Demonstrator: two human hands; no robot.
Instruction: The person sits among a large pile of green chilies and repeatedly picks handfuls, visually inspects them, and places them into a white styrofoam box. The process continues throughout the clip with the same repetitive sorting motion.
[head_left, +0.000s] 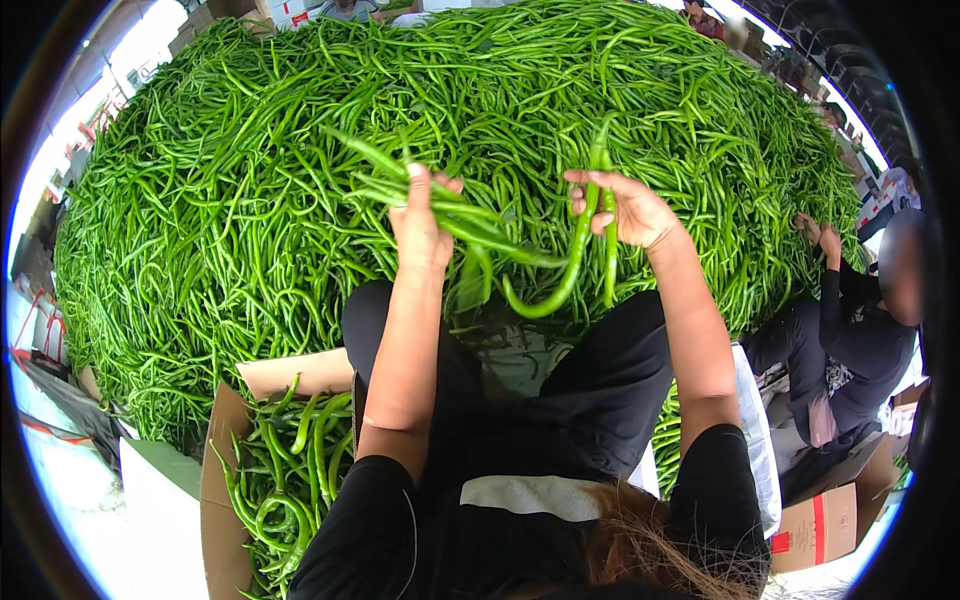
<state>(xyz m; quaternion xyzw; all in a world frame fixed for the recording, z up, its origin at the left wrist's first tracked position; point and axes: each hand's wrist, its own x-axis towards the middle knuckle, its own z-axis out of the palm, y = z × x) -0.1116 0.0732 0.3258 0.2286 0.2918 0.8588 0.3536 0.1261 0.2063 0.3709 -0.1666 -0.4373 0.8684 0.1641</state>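
My left hand (425, 225) is closed around a small bunch of long green chili peppers (480, 230), their tips sticking out on both sides of the fist. To its right, my right hand (630, 212) pinches a couple of long green chilies, one of them a curved chili (570, 285) whose lower end hooks to the left. Both hands are raised over the near edge of a huge heap of green chilies (400, 90). Part of the left hand's bunch is smeared by motion.
An open cardboard box (225, 480) with green chilies stands by my left side. More chilies show beside my right leg, next to a white sheet (755, 430). At the right, a person in dark clothes (850, 345) sits reaching to the heap, near a printed carton (815, 528).
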